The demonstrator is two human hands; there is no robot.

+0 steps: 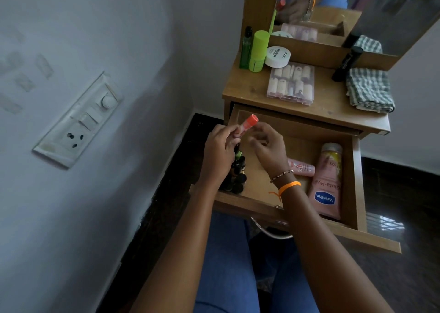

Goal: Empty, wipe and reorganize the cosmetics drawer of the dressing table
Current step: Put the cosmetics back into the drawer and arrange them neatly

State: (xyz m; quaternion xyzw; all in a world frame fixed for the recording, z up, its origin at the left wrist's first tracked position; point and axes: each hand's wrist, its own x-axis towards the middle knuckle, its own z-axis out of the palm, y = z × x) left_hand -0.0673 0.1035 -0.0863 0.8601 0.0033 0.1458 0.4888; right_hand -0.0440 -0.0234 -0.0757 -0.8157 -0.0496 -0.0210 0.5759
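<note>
An orange-capped tube (247, 124) sits above the open drawer (356, 181), grasped in the left hand (220, 153); the right hand (267, 147) hovers just beside it, fingers loosely curled, holding nothing. Below, dark small bottles (237, 174) cluster at the drawer's left, a Vaseline tube (327, 184) at its right.

A pale wall (95, 39) with a switchboard (78, 119) meets a dark glossy floor (404, 193) in dim light.

Small bottles (237, 172): half hidden behind the left hand (217, 155).
Pink tube (301, 167): top covered by the right wrist.
</note>
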